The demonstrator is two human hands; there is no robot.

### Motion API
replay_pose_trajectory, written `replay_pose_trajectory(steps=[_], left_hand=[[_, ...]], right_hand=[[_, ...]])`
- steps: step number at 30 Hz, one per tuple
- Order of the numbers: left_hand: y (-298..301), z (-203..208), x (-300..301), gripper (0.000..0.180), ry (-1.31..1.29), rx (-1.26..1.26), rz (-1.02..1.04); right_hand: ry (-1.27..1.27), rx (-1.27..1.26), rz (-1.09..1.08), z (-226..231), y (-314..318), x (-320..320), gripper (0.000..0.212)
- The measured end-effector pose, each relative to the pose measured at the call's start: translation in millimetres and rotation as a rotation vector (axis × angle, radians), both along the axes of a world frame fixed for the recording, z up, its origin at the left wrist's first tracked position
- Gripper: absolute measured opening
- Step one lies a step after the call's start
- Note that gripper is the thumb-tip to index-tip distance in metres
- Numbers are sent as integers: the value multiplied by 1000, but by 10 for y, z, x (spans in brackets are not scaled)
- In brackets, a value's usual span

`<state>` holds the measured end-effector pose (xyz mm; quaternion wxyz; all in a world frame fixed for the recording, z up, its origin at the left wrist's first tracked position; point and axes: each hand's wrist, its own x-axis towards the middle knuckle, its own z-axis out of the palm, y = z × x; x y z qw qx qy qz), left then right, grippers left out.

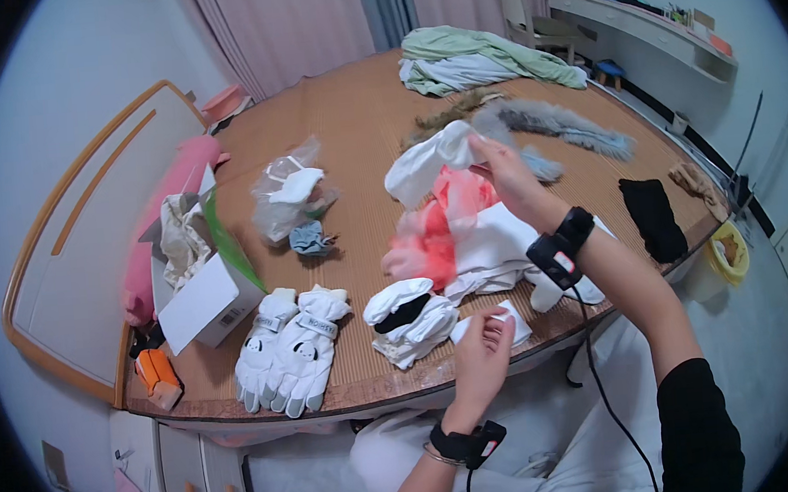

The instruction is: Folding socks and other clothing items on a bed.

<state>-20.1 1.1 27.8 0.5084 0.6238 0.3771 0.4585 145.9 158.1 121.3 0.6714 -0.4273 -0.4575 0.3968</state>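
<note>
My right hand (506, 171) is raised over the bed and pinches one end of a white sock (426, 164), which hangs off to the left. Below the sock is a coral-pink cloth (443, 219), partly blurred. My left hand (484, 354) is low at the bed's near edge, its fingers loosely curled and a little apart, over a small white folded cloth (517, 325). Left of that hand lies a stack of folded white socks (416, 329) with a black patch showing between them. White clothing (496, 247) spreads out under my right forearm.
A pair of white gloves (296, 351) and an open white box (202, 303) with cloth inside lie left. Beyond are a clear plastic bag (281, 216), grey fur (551, 123) and a green blanket (481, 54). Black cloth (653, 219) is at right, near a yellow-lined bin (726, 257).
</note>
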Motion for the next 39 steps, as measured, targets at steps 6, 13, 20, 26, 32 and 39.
replay_pose_trajectory(steps=[6,13,20,26,32,39], left_hand=[[134,82,171,63,-162,-7,52],[227,35,359,85,-73,-25,-141],[229,133,801,65,520,522,-217],[323,-38,873,24,159,70,-129],[344,46,757,30,196,64,-16],[341,70,710,26,224,51,-51]], right_hand=[[391,-115,402,-79,-715,593,37],[683,-164,658,-656,-1351,987,32],[773,-255,839,-985,-1535,1364,27],[692,-431,270,-730,-1553,1622,27],[295,-284,-74,-634,-1499,1962,26],[202,-276,-160,-723,-1397,1888,28]])
